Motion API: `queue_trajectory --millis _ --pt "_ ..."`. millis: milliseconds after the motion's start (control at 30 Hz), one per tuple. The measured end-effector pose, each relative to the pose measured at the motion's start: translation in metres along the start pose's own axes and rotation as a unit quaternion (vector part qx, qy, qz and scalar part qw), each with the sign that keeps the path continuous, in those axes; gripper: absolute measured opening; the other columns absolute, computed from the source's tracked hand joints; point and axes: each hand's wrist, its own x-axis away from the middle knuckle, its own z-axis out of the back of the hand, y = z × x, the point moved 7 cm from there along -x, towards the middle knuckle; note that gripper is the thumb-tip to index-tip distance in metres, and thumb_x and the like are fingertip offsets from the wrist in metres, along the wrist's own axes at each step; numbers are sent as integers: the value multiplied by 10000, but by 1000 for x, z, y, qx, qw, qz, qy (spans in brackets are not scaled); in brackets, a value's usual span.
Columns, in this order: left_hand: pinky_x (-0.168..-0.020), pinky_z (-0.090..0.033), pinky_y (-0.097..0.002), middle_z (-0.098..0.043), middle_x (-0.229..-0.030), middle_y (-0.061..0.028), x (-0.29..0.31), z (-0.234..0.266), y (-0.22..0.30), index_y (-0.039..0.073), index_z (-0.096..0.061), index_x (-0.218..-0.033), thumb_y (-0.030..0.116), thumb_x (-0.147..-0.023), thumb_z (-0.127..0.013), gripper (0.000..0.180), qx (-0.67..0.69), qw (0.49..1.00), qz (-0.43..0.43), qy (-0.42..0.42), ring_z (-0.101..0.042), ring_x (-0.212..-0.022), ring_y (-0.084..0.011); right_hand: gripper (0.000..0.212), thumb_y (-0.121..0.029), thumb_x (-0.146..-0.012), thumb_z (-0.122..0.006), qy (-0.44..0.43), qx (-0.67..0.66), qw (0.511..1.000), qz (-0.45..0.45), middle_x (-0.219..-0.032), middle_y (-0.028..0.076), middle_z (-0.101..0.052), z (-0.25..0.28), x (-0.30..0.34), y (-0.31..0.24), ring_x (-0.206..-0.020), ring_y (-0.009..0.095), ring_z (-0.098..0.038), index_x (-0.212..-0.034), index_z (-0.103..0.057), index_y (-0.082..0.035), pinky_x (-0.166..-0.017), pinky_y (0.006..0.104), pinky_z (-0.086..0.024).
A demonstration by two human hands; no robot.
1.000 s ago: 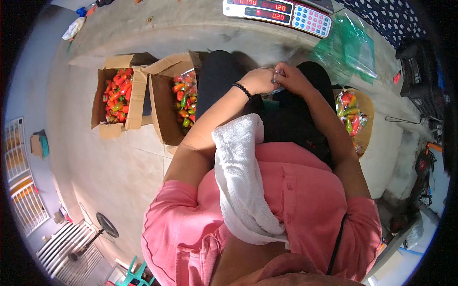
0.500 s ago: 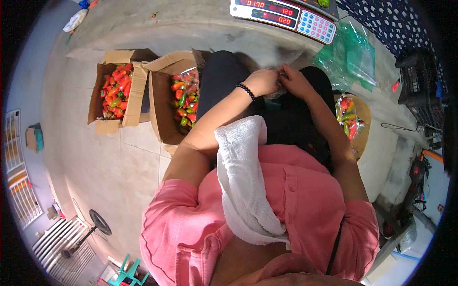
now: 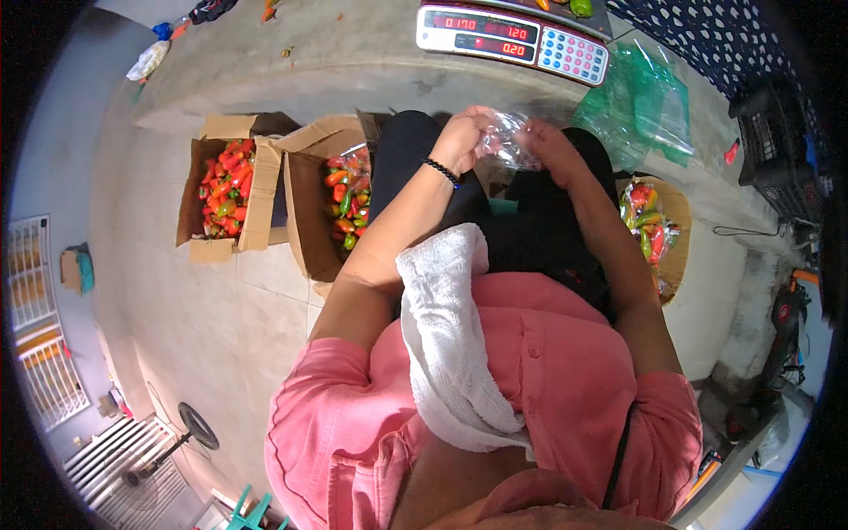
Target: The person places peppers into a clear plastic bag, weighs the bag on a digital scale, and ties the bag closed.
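Over my lap, a clear plastic bag [image 3: 507, 141] is stretched between my hands. My left hand [image 3: 465, 141], below a black bead bracelet, pinches one side of it. At the other side my right hand [image 3: 549, 150], slightly blurred, has its fingers closed on the plastic. No contents can be made out in the bag. Beyond my hands stands a white digital scale [image 3: 477, 34] with red lit figures, and a green pepper [image 3: 580, 7] shows at its top edge.
To my left are two cardboard boxes of red and green peppers [image 3: 231, 187] [image 3: 344, 199]. By my right leg another cardboard box [image 3: 678, 221] holds bagged peppers. Green plastic bags [image 3: 649, 102] lie right of the scale, near a black crate [image 3: 777, 150]. A fan [image 3: 196, 426] stands behind left.
My hands have moved apart from each other, spreading the clear bag between them. The whole view has shifted slightly, so the scale shows a little further left.
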Motion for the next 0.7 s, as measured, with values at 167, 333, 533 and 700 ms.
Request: queue_trajectory --millis 167,333,533,700 --pt "-520 -453 -261 -554 -761 -52 6 -9 18 53 -508 -960 114 -777 -539 196 -57 995 -81 -26 -524 -586 -136 188 -200 -819 -545 -34 95 993 54 -784 3 -556 -10 -7 5 -663 97 -517 -921 -570 -44 -569 264 -432" --pt "-614 -428 -261 -601 -796 -51 7 -19 -4 41 -568 -886 95 -802 -544 102 -496 859 -125 -33 -536 -679 -112 267 -146 -814 -525 -11 -338 941 7 -708 11 -517 17 -2 -4 -615 118 -529 -1063 -499 -52 -519 239 -428" --pt "-496 -388 -210 -538 -695 3 4 0 3 76 -503 -908 74 -827 -486 83 -53 997 -20 46 -498 -583 -105 249 -203 -803 -527 -48 73 996 1 -803 60 -550 0 5 -4 -687 164 -538 -995 -548 -46 -538 261 -451" --pt "-506 -378 -213 -530 -698 13 7 -6 9 71 -515 -910 85 -816 -502 96 -101 994 -36 -9 -495 -592 -98 298 -235 -782 -581 -36 -27 999 -20 -788 55 -553 10 -19 26 -669 180 -535 -979 -537 -17 -555 293 -444"
